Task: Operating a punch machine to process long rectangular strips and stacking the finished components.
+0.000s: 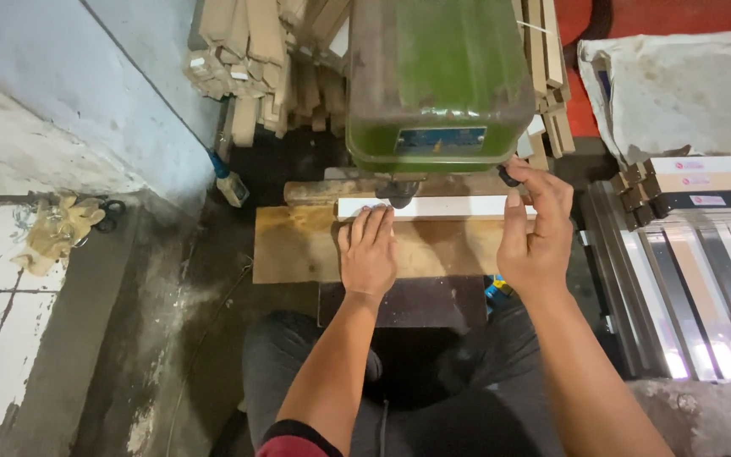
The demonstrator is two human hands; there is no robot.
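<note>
A white flat strip [458,206] lies across a wooden board [298,245] under the head of a green drill press [440,80]. My left hand [368,251] rests flat on the board, fingertips pressing the strip's near edge just below the drill chuck [399,198]. My right hand [536,228] is raised at the right end of the strip, its fingers pinching a small black knob or lever [509,178] on the machine's side. My legs in dark trousers are below the board.
Wooden sticks [247,59] are stacked behind the machine. Metal and white profile strips [704,254] lie bundled at the right under a white sack [687,85]. A crumpled cloth [57,233] and scissors [110,213] sit on the tiled ledge at the left.
</note>
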